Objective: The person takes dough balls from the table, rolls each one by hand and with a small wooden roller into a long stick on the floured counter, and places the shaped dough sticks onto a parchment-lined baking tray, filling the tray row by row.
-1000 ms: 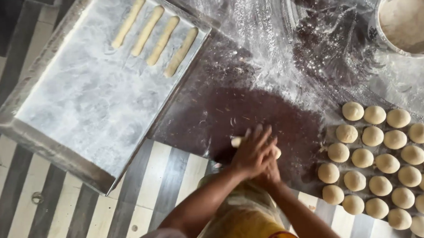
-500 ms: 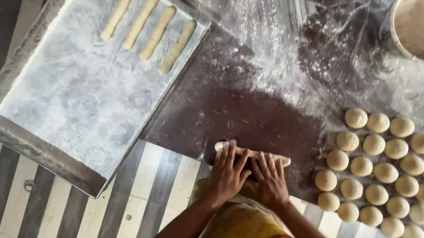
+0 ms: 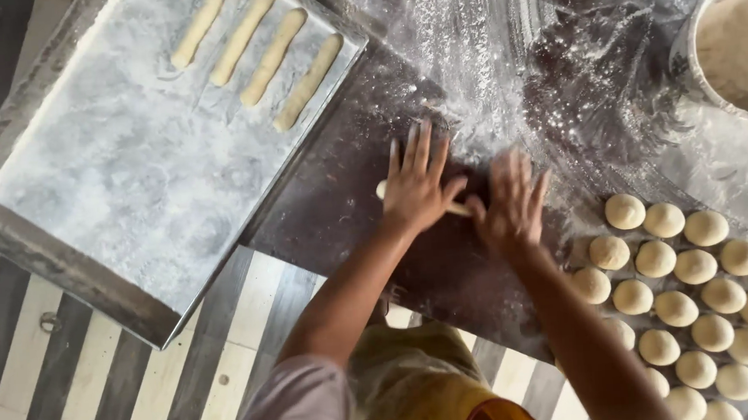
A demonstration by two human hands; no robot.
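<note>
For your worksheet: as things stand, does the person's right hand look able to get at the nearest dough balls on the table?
Probably yes. The right hand lies flat on the dough roll, and the dough balls sit just to its right on the floured table, with nothing between them.

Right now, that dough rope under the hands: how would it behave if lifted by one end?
Probably floppy: the dough rope is thin and soft-looking under the left hand and right hand, so it would likely sag or stretch. Likely light. The floury table suggests little sticking.
</note>
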